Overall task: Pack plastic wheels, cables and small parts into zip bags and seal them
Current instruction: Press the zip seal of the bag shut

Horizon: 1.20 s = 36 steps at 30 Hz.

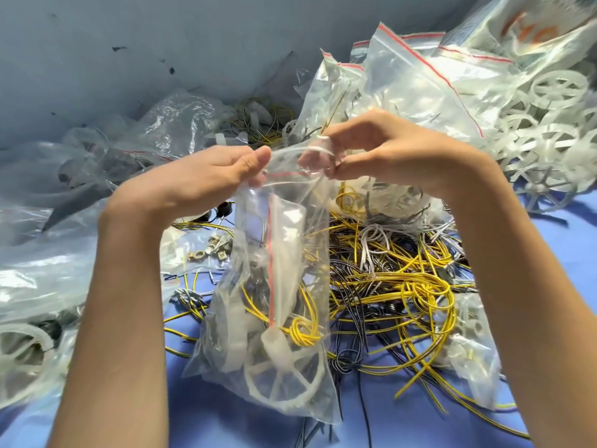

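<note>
As it hangs from our hands, the zip bag (284, 286): clear plastic with a red strip near its mouth, held up over the worktop (245, 431), bottom corner low toward us; its top edges look parted between our hands.
Left hand (223, 171): we pinch the left end of the bag's mouth between thumb and curled fingers.
Right hand (381, 150): we pinch the right end of the mouth, fingertips curled onto the plastic.
Inside the bag: a white spoked plastic wheel (281, 379) at the bottom, a yellow cable coil (303, 333) just above it, and a smaller bag (284, 240) with its own red strip standing upright in the middle.
Loose cables (403, 270): a tangle of yellow, grey and black on the blue worktop, behind and to the right of the held bag.
Loose wheels (542, 124): we see a white heap at the far right.
Empty zip bags (420, 76): a stack leaning behind our right hand.
Small metal parts (213, 247): in a clear bag lying just left of the held one.
Filled bags (38, 253): we see them piled along the left side.
</note>
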Available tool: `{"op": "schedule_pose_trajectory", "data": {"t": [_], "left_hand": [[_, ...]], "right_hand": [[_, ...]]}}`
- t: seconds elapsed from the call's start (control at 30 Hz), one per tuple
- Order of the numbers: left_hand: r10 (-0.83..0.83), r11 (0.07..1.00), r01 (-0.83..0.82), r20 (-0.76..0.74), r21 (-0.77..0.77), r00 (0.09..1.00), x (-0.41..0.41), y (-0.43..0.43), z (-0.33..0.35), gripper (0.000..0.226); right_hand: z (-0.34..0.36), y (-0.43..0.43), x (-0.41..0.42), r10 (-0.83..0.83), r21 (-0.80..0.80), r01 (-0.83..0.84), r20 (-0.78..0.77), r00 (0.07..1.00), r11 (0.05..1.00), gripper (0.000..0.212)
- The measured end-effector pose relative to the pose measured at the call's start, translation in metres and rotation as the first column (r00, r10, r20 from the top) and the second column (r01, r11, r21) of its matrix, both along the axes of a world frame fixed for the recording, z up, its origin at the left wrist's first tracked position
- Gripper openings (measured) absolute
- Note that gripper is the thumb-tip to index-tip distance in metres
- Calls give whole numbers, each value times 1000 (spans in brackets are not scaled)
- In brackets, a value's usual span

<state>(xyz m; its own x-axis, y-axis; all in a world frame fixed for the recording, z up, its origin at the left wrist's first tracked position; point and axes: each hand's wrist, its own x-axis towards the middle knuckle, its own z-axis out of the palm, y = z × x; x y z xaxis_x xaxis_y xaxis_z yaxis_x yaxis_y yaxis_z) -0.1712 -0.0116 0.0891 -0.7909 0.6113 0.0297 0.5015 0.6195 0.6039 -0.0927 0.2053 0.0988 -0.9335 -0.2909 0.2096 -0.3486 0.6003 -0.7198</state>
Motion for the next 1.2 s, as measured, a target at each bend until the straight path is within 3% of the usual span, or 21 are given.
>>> {"op": "schedule_pose_trajectory", "data": {"t": [0.13,0.3,0.43,0.57,0.67,0.77,0.97,1.1,1.2], "left_hand": [[44,998,-42,34,-42,998,-3,-6,-4,57],[143,985,-131,111,-112,983,-11,-15,-12,83],[141,990,-141,-26,24,990,-16,-24,-11,63],[249,968,-231,-261,96,933,-17,-24,-8,59],[301,951,-261,-296,166,907,-21,-26,-10,51],[333,939,-281,-314,198,889,-25,-25,-15,29],[306,930,-263,-143,258,941,-32,-28,-22,4],[285,901,-309,121,303,951,-32,-28,-24,22],[262,906,-323,236,273,936,-30,-25,-26,22]], "right_hand": [[0,5,1,-37,132,30,55,998,991,22],[-5,13,0,-79,173,55,133,988,983,24],[-6,16,0,-72,54,63,175,982,997,17],[-6,17,0,-44,-66,58,194,980,996,22],[-4,14,-2,-50,-85,61,126,991,995,26],[-3,12,-3,-57,-59,61,61,996,996,27],[-4,16,-2,-62,-98,68,62,996,993,5],[-6,18,-4,-93,-85,102,109,990,991,20],[-10,16,-5,-89,-35,97,189,978,995,25]]}}
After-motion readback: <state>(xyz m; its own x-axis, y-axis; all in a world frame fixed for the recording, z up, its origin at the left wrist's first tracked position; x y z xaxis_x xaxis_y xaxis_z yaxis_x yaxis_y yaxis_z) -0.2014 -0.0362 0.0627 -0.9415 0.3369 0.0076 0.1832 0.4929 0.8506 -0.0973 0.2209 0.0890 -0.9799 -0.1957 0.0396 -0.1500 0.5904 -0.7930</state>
